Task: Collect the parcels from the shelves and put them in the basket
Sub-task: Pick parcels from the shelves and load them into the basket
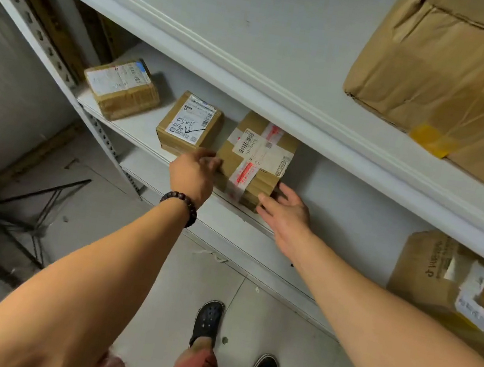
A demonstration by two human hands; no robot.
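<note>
Left hand (192, 175), bead bracelet (181, 205) on the wrist, curls its fingers on the left side of the taped parcel (257, 157); right hand (288, 214) presses straight fingers on its right front corner. Parcel: brown carton, red-printed tape, barcode label, at the front edge of the white middle shelf (343, 193), just beside a hand-marked box (189, 124), another carton (121, 86) further left. Bigger cartons above (453, 80) and lower right (452, 286); grey tile floor (276, 315), black metal stand (37, 208) on the left.
</note>
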